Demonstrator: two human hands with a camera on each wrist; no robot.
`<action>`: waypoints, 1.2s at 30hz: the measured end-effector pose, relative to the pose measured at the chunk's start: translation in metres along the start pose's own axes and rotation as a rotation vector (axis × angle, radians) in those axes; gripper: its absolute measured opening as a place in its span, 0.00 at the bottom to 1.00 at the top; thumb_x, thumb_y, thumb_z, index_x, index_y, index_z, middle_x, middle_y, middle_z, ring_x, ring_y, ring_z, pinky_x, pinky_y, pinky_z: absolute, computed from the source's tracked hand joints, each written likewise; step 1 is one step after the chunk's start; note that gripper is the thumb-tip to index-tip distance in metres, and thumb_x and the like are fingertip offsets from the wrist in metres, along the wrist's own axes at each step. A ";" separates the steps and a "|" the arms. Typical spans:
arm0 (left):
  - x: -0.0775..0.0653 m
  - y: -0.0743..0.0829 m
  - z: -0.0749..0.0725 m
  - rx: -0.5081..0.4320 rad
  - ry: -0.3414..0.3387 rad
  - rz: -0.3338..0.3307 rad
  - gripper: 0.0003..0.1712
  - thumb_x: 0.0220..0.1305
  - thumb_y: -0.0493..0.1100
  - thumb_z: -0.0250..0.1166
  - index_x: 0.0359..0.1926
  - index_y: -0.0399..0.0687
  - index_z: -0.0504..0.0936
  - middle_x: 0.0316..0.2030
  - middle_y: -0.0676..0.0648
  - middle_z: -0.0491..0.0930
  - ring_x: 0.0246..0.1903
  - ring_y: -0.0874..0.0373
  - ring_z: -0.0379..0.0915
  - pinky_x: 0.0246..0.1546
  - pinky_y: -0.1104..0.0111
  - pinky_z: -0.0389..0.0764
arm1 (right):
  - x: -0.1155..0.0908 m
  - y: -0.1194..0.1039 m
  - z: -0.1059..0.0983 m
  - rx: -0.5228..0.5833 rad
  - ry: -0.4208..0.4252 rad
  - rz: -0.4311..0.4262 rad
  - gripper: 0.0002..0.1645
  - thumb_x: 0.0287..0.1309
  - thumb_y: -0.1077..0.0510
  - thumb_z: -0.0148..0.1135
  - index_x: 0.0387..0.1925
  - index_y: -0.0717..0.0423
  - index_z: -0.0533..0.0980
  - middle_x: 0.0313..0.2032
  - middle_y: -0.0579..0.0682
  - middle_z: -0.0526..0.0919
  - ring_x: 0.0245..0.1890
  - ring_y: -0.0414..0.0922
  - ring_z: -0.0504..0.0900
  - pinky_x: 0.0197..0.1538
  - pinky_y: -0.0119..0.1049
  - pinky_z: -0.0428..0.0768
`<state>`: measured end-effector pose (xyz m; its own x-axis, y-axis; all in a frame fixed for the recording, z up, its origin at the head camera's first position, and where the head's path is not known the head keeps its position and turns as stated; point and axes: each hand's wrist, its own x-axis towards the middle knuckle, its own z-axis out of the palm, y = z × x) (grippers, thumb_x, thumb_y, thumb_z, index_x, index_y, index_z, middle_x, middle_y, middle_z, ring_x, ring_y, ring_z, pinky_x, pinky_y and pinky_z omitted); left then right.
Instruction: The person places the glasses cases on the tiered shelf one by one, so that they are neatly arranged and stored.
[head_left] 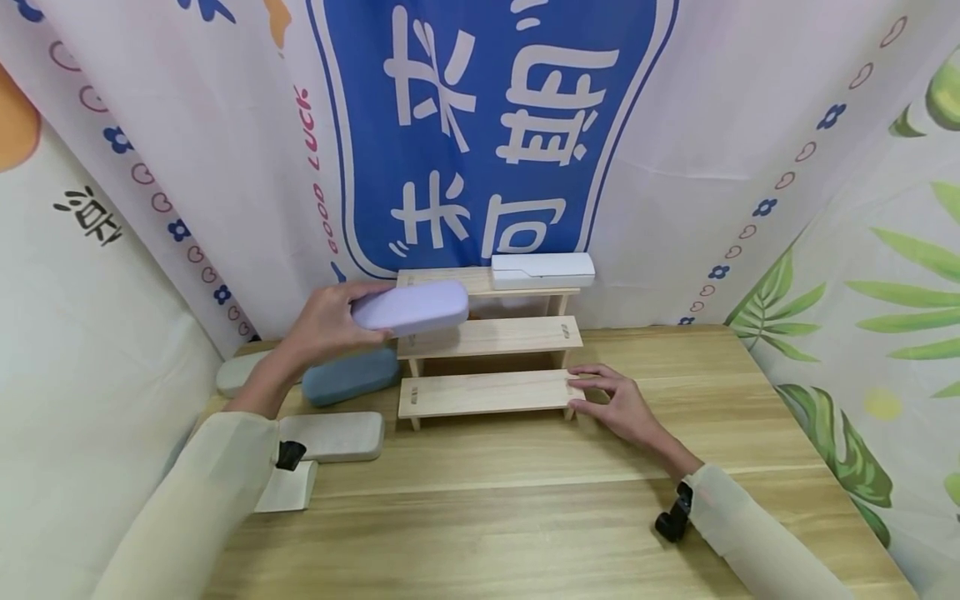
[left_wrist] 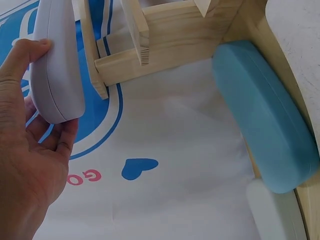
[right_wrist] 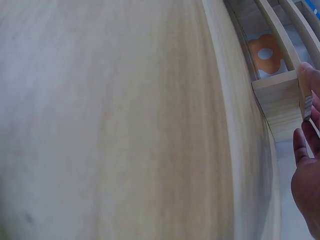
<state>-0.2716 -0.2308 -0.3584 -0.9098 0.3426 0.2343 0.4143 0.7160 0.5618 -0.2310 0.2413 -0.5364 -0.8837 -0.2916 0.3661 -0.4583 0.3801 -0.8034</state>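
Observation:
My left hand grips a lavender glasses case by its left end, above the upper and middle tiers of a three-tier wooden display stand. In the left wrist view, the thumb lies on one side of the lavender case and the fingers curl under its end. On the right, my right hand holds the right end of the stand's lowest tier, thumb and fingers on either side of the board. A white glasses case lies on the top tier's right end.
Left of the stand, a blue glasses case, a light grey case and a pale case lie on the wooden table. A small whitish item is partly under my left sleeve. A printed curtain hangs behind.

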 end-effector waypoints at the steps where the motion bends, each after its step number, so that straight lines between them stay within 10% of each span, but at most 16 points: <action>1: 0.002 0.001 0.000 0.004 0.002 0.001 0.43 0.51 0.45 0.83 0.69 0.45 0.81 0.64 0.37 0.81 0.57 0.42 0.78 0.57 0.45 0.80 | 0.000 -0.002 0.000 -0.002 0.001 0.003 0.22 0.55 0.69 0.78 0.53 0.64 0.86 0.62 0.62 0.83 0.68 0.62 0.76 0.68 0.20 0.67; 16: 0.024 0.000 0.003 0.057 0.037 0.078 0.41 0.51 0.46 0.83 0.66 0.38 0.82 0.60 0.34 0.83 0.57 0.39 0.81 0.58 0.44 0.80 | -0.003 -0.030 -0.002 0.033 -0.007 -0.013 0.20 0.56 0.71 0.77 0.52 0.70 0.85 0.61 0.69 0.81 0.67 0.67 0.76 0.66 0.18 0.67; 36: 0.048 0.008 0.009 0.068 -0.010 0.010 0.42 0.53 0.48 0.82 0.68 0.39 0.81 0.64 0.33 0.80 0.61 0.38 0.77 0.62 0.43 0.79 | -0.002 -0.032 -0.003 0.051 -0.011 0.010 0.20 0.57 0.70 0.77 0.52 0.69 0.85 0.62 0.69 0.81 0.68 0.67 0.74 0.68 0.20 0.67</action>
<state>-0.3116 -0.2026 -0.3500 -0.9053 0.3559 0.2321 0.4248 0.7519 0.5041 -0.2146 0.2323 -0.5101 -0.8870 -0.2979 0.3528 -0.4436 0.3377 -0.8301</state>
